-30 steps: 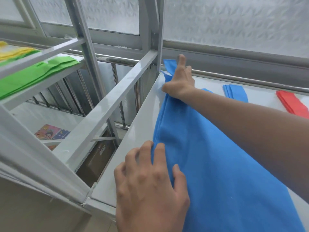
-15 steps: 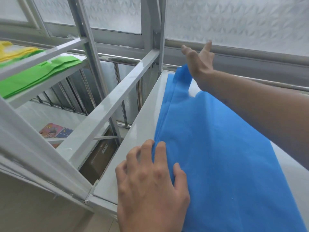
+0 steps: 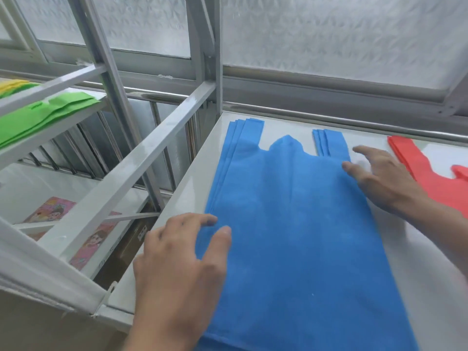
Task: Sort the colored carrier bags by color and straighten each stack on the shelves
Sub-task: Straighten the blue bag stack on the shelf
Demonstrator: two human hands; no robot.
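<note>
I'm looking down on a glossy white shelf (image 3: pixel 192 183) of a grey metal rack, set against a frosted, patterned window (image 3: pixel 329 36). Left of it, past the rack's slanted bars, stands a second shelf unit (image 3: pixel 50 138).

On the near shelf I count two stacks. The blue bags (image 3: pixel 298 224) lie flat with both handles pointing to the window; at least four layered edges show along the left side. The red bags (image 3: pixel 425 173) lie just to the right, cut by the frame edge. On the second unit I see one green stack (image 3: pixel 45 115) and a sliver of yellow (image 3: pixel 12 84) behind it.

My left hand (image 3: pixel 177 269) rests flat, fingers spread, on the blue stack's left edge, gripping nothing. My right hand (image 3: pixel 379 178) is also spread and holds nothing, at the stack's right edge near the right handle.
</note>
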